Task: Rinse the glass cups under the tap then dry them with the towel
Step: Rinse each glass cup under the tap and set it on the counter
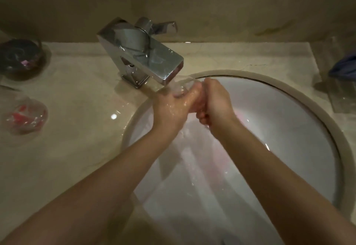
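Frame centre: left hand (169, 108) and right hand (213, 102) both grasp one glass cup (182, 88) under the chrome tap (142, 56), over the white basin (279, 129).

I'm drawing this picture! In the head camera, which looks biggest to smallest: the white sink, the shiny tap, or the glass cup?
1. White round sink basin
2. Shiny square metal tap
3. Clear glass cup, mostly hidden between the left hand and right hand

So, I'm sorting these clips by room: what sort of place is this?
Probably a bathroom vanity: a round white basin set under a pale stone counter, with a chrome tap running over the hands.
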`<state>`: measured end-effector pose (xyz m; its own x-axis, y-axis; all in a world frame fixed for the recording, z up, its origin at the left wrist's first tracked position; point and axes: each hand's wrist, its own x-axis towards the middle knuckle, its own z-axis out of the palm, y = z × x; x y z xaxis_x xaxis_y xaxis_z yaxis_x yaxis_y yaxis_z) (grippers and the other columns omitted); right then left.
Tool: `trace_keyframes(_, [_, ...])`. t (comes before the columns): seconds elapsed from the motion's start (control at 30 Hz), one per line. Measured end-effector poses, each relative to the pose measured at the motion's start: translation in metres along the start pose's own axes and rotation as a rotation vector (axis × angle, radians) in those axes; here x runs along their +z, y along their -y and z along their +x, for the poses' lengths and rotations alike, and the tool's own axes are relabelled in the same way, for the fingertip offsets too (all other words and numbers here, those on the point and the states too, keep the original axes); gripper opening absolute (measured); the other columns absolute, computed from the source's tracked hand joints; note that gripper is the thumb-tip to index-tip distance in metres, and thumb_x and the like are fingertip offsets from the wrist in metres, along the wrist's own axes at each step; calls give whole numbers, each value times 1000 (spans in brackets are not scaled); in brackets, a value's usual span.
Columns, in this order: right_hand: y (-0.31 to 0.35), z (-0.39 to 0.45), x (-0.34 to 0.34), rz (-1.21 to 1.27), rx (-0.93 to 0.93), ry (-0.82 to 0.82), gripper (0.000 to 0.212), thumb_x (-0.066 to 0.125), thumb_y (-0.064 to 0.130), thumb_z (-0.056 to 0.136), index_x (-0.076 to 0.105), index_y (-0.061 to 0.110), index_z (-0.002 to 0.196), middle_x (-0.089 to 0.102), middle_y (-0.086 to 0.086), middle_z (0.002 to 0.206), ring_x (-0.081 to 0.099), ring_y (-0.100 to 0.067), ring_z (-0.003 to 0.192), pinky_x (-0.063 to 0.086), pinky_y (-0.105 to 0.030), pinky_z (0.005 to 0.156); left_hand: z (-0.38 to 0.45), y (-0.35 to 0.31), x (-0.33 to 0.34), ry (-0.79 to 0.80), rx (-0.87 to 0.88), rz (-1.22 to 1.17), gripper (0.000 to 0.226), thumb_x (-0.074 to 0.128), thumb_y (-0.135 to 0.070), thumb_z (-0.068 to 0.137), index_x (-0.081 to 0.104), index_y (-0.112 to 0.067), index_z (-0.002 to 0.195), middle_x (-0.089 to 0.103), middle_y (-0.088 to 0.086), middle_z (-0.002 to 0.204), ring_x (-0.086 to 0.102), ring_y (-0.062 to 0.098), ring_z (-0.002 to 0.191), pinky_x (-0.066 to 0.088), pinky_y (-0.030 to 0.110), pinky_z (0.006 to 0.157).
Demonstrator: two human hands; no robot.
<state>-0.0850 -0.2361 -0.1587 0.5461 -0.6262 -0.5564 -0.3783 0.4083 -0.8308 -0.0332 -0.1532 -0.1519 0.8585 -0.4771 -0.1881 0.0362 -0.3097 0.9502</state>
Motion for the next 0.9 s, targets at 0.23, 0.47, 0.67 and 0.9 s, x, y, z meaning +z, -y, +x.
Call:
trace_keyframes(0.23, [-36,5,3,-151,-606,-109,19,41,33,91,60,31,86,64,0,82,62,-19,71,48,-28,58,0,-1,-6,183,-220,-368,27,62,-21,93,74,-11,71,59,2,59,55,10,49,41,16,43])
trace_keyframes(0.47, [-30,8,18,26,47,153,34,33,36,89,49,17,66,48,-2,55,39,-18,42,25,-20,42,-4,37,-23,81,172,0,37,66,-29,91,63,-15,57,47,-8,47,50,6,42,35,8,48])
trace_keyframes(0.67, [-39,9,21,-385,-756,-97,46,35,39,88,66,18,114,66,-5,95,60,-17,80,49,-29,71,9,17,-28,242,-305,-462,25,58,-29,95,69,-12,78,64,2,62,61,15,53,50,24,55])
trace_keyframes(0.9, [-16,13,10,79,205,287,34,34,34,96,46,15,71,41,-2,54,29,-11,37,15,-16,38,-9,23,-33,115,263,377,39,64,-49,84,69,-16,63,68,9,69,58,15,63,42,14,58])
